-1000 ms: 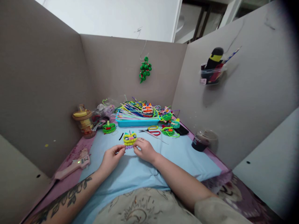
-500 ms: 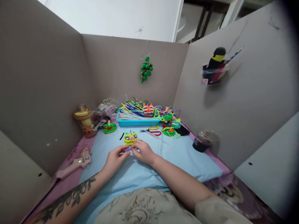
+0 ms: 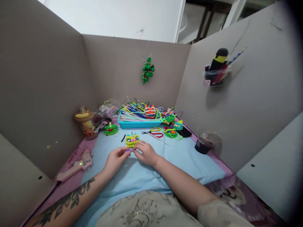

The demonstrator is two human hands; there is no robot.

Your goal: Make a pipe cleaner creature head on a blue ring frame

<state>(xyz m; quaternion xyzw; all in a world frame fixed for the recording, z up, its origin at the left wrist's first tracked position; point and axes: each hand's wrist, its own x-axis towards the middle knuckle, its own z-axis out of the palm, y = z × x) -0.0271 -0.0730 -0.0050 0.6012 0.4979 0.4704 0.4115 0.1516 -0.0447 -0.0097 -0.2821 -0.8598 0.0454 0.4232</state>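
Note:
Between my two hands is a small strip of purple pipe cleaner [image 3: 129,150], looped or coiled, partly covered by fingers. My left hand [image 3: 118,156] pinches its left end between thumb and fingers. My right hand [image 3: 145,153] is closed at the other end, with the fingertips partly hidden behind the hand. Just beyond my fingers sits a yellow pipe-cleaner animal head [image 3: 132,141] with teal ears, eyes and a pink nose. A short black piece [image 3: 123,138] lies to its left.
Scissors [image 3: 156,132] lie beyond my right hand. A blue tray [image 3: 139,125] of pipe cleaners stands at the back, green pieces [image 3: 111,129] beside it. At left are a glue gun [image 3: 78,167] and a lidded cup [image 3: 85,124]; at right, a dark cup [image 3: 204,144].
The purple strip has tilted and lowered a little between my fingers, showing less of itself. Both hands stay almost in place.

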